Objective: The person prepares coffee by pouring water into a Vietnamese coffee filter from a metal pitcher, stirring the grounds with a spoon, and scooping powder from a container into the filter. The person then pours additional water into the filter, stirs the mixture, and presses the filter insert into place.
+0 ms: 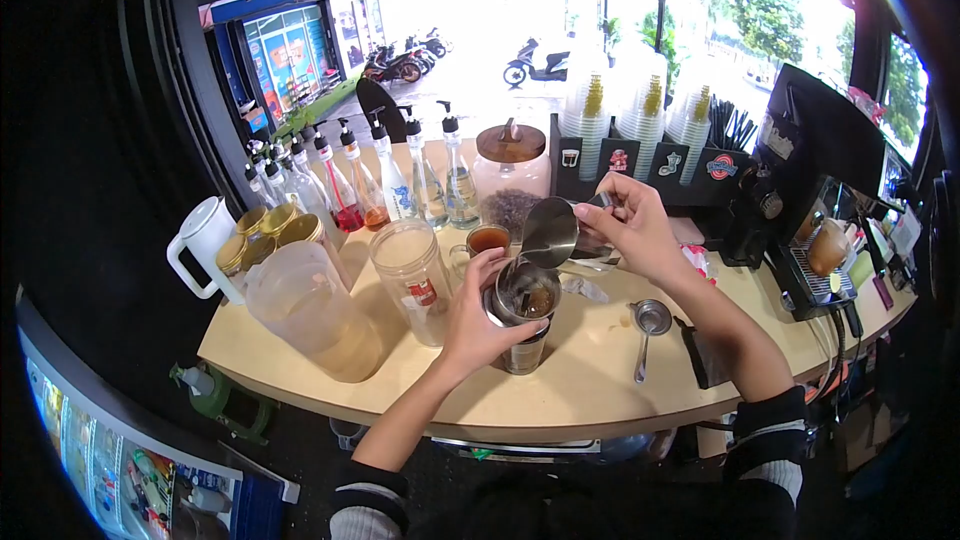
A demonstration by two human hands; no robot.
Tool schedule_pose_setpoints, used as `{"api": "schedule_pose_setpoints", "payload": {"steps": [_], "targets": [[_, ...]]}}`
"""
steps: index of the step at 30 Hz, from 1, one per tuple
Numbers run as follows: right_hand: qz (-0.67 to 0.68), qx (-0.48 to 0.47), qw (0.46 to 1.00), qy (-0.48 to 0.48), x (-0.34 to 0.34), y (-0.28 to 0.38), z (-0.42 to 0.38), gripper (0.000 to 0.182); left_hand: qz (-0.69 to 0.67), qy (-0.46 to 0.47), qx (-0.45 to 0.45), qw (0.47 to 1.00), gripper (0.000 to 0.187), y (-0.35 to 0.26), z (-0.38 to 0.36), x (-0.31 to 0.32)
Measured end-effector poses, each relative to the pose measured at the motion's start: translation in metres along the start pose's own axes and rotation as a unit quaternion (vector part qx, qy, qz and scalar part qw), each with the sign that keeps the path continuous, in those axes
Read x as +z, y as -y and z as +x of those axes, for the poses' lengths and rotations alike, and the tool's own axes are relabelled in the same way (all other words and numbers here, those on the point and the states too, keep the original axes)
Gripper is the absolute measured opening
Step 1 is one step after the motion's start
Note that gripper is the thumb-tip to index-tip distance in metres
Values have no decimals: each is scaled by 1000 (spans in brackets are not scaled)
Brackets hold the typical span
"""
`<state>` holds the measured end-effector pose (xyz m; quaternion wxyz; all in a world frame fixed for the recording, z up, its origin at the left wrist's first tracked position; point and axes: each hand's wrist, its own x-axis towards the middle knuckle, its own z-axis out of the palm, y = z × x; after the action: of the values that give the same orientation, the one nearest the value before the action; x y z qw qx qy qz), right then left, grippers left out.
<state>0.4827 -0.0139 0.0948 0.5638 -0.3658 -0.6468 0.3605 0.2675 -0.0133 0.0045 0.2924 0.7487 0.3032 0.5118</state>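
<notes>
My left hand (478, 318) grips a steel shaker cup (524, 312) that stands on the wooden counter (590, 380) near its front edge. Brown liquid and ice show inside the cup. My right hand (632, 225) holds a small steel pitcher (552, 232) by its handle, tilted with its mouth down over the shaker cup. A small glass of brown tea (488, 240) stands just behind my left hand.
A clear plastic jar (412, 280) and a large plastic jug (310, 310) stand at left, beside a white pitcher (200, 240). Pump syrup bottles (400, 175) line the back. A strainer (650, 325) lies at right. Cup stacks (640, 115) and a coffee machine (810, 190) stand behind.
</notes>
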Motion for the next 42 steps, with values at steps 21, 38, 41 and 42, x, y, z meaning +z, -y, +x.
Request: {"api": "schedule_pose_setpoints", "payload": {"steps": [21,38,41,42], "targets": [[142,66,984,-83,-47,-45,-37,15,106,-13,57,993,92,3,5,-5],[293,166,926,-171,-42,-169,-98,23,93,-56,69,992,92,-16,18,-10],[313,161,919,-176,-40,-180,-97,23,67,-69,45,994,96,-13,18,-10],[317,159,918,-179,-40,-183,-97,23,68,-70,45,994,96,-13,18,-10]]}}
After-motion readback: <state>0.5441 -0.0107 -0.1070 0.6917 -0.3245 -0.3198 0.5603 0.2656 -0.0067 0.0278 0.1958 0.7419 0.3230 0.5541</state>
